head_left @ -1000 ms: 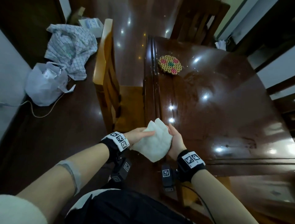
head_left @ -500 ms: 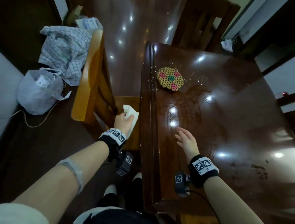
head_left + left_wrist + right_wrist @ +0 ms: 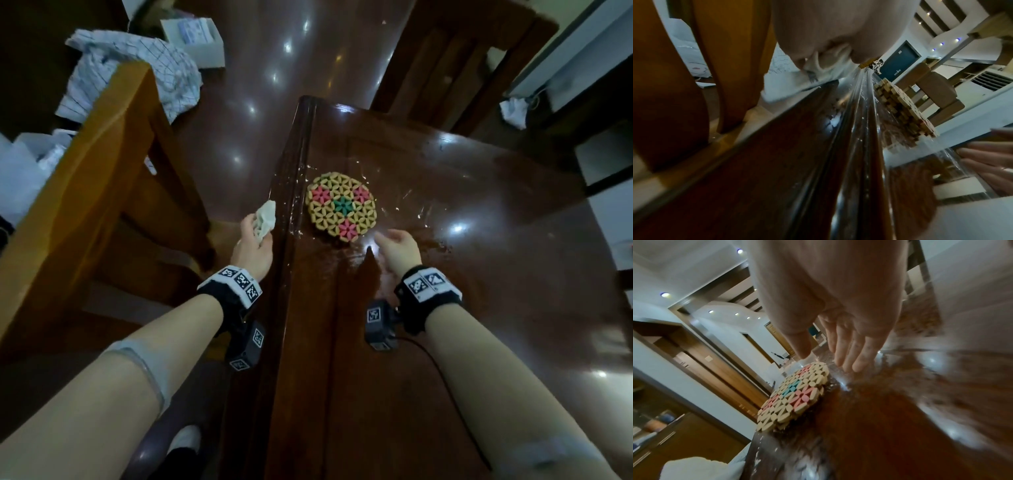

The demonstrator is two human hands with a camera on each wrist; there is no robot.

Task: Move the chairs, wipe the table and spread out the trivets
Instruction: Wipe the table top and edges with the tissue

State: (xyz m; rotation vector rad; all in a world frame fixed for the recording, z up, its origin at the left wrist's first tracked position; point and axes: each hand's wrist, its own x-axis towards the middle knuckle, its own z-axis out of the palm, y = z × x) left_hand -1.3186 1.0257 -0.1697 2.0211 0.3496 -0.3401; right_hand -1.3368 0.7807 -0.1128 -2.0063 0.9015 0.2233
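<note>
A round stack of woven trivets, tan with pink and green flowers, lies near the left edge of the dark glossy table. My right hand hovers open just beside the stack's near right side, fingers straight, not touching it. My left hand grips a crumpled white cloth off the table's left edge, beside the light wooden chair. A dark chair stands at the table's far end.
Wet streaks and white specks mark the tabletop around the trivets. On the floor at left lie a checked cloth, a white box and a white plastic bag. A crumpled white tissue lies at the far right.
Both hands have moved forward along the table. The right hand has reached the trivets' near side. The left hand has bunched the cloth and carried it forward beside the table edge.
</note>
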